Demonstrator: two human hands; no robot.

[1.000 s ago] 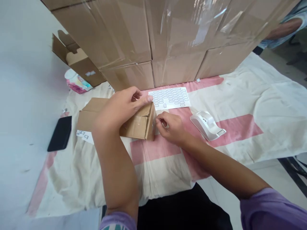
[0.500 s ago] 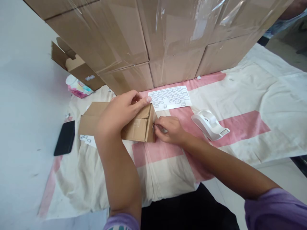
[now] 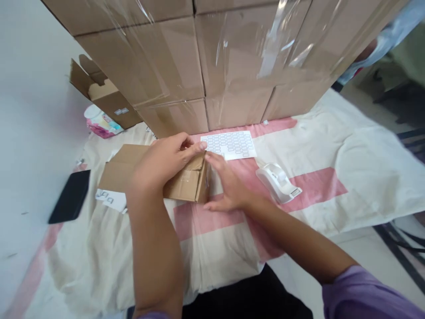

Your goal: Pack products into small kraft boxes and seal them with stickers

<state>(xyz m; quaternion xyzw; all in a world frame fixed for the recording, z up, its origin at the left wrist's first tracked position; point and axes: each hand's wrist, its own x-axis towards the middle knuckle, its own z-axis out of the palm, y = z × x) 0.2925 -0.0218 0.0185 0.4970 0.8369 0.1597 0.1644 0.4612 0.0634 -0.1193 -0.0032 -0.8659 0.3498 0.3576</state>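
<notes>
On the cloth-covered worktop (image 3: 372, 195), beside a label sheet (image 3: 237, 144), lies 1 carton (image 3: 182, 188); left hand (image 3: 166, 161) across its top, grip indiscernible; right hand (image 3: 230, 186) spread wide at its right end.

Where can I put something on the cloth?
Right of the white tape dispenser, the cloth has a big bare patch. Another, wrinkled, lies left of the left arm, nearer than the marked paper. Crowded: the cardboard box under the left hand, the right hand beside it, and the label sheet behind.

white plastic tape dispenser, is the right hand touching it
Apart: the head view shows pink cloth between the white plastic tape dispenser and right hand.
</notes>
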